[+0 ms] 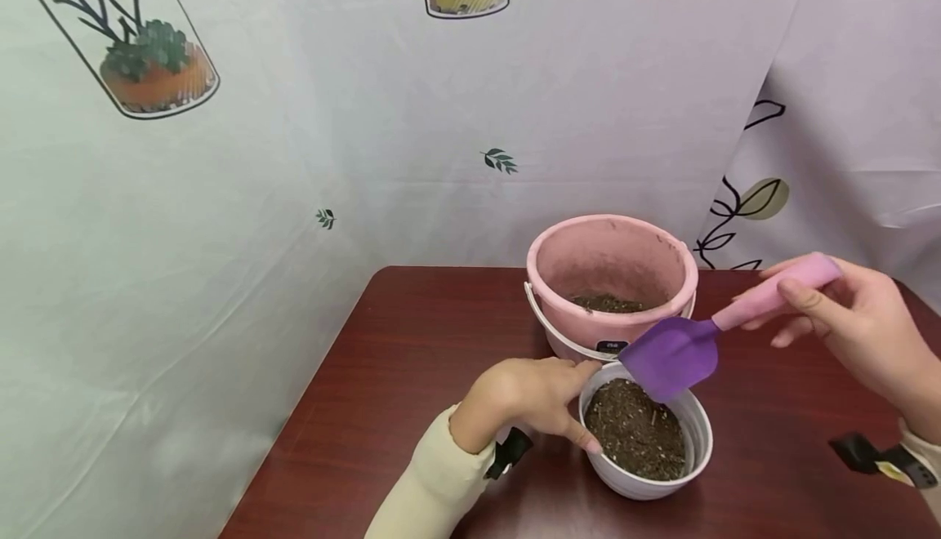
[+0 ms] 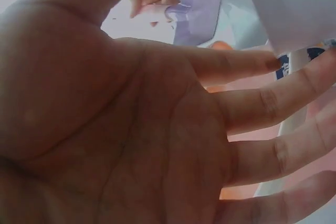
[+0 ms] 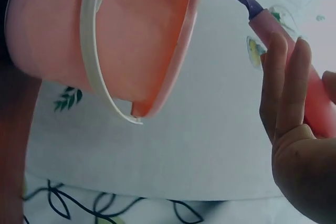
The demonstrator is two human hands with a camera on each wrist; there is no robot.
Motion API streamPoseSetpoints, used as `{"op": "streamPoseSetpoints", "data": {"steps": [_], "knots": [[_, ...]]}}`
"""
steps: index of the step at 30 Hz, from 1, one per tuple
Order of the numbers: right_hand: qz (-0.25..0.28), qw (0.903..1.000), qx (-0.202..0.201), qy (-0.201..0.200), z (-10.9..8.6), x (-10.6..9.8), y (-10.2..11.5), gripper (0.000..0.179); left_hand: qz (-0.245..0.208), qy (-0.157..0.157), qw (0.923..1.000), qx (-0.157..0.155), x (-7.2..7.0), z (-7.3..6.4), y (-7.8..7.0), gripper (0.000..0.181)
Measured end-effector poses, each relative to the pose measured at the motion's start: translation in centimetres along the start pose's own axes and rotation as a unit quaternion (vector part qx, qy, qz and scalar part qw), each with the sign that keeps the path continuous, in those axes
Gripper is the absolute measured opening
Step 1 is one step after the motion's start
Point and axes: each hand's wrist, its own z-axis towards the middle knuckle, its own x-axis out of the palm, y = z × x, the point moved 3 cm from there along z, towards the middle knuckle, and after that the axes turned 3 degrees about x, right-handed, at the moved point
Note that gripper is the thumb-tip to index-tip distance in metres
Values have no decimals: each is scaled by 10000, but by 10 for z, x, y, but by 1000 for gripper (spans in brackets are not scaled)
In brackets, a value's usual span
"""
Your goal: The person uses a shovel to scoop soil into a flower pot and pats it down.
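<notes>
A white pot (image 1: 694,433) filled with dark soil (image 1: 635,433) stands near the table's front. Against the pot's left side rests my left hand (image 1: 532,396), its thumb and fingers spread along the wall; the left wrist view shows the fingers nearly straight and the palm bare. My right hand (image 1: 860,318) grips the pink handle of a garden trowel (image 1: 672,357) with a purple blade. That blade hangs tilted over the pot's back rim, hiding part of it. In the right wrist view the fingers (image 3: 294,87) lie along the trowel's handle (image 3: 320,103).
Right behind the pot stands a pink bucket (image 1: 540,269) with a white handle (image 1: 547,331) hanging down in front and some soil inside. Both stand on a dark red wooden table (image 1: 412,343). A pale printed cloth (image 1: 412,114) hangs behind and to the left.
</notes>
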Motion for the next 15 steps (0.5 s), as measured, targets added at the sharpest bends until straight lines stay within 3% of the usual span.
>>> {"op": "streamPoseSetpoints", "data": {"steps": [2,4,7,9,11,15], "knots": [[955,9952,128,175,5,-7,-7,28,-107,-88,9998,152,-4,-4,2,80],[2057,9779,278,265,11,-13,-13,33,-276,-261,9985,404,-10,-9,4,69],[2911,9546,569,257,25,-22,-16,42,-424,-721,9940,708,-22,-17,9,57],[3032,9499,743,163,38,-26,-16,42,-380,-1138,9893,831,-29,-22,13,50],[2808,9561,824,129,52,-27,-16,37,-200,-1644,9822,889,-36,-26,18,50],[1902,9723,1273,-475,77,-24,-21,24,209,-2821,9545,947,-45,-26,28,42]]}}
